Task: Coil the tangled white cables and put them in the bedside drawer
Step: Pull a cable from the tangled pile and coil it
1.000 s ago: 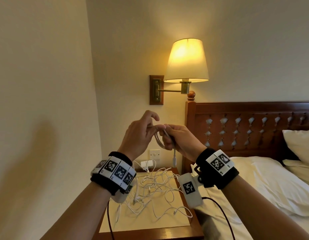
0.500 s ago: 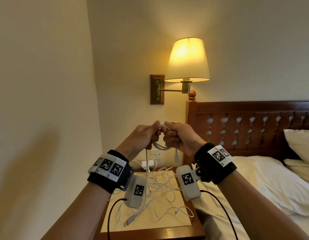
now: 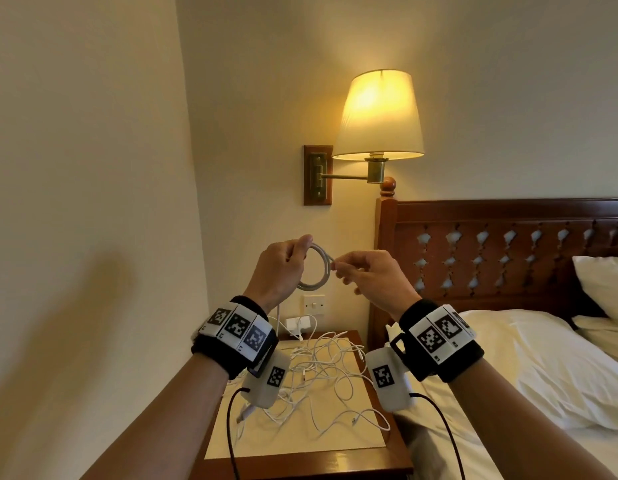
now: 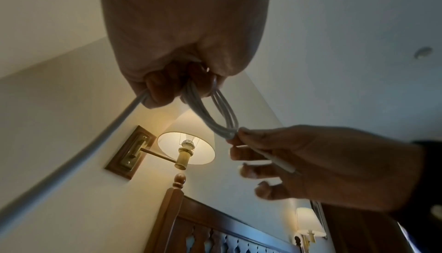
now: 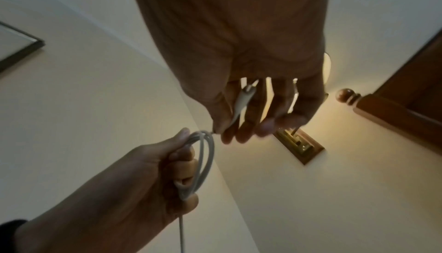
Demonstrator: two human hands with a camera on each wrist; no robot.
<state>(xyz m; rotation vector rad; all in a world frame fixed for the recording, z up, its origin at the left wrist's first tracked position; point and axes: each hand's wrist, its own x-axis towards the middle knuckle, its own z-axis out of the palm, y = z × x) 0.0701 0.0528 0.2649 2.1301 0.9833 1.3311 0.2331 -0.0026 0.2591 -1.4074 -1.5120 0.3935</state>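
Aloft, coiled cable [image 3: 316, 268] between both grips

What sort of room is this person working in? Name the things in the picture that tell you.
Most likely a bedroom, perhaps in a hotel. A bed with white pillows stands against a carved wooden headboard, a lit wall lamp hangs beside it, and a bedside table holds loose cables.

Hands have parted: left hand [image 3: 278, 268] now grips the coil's [image 3: 316, 268] left side w/ loops open between, right hand [image 3: 370, 273] pinches its right edge, plug end in fingers; both hands sit lower vs 1 s ago.
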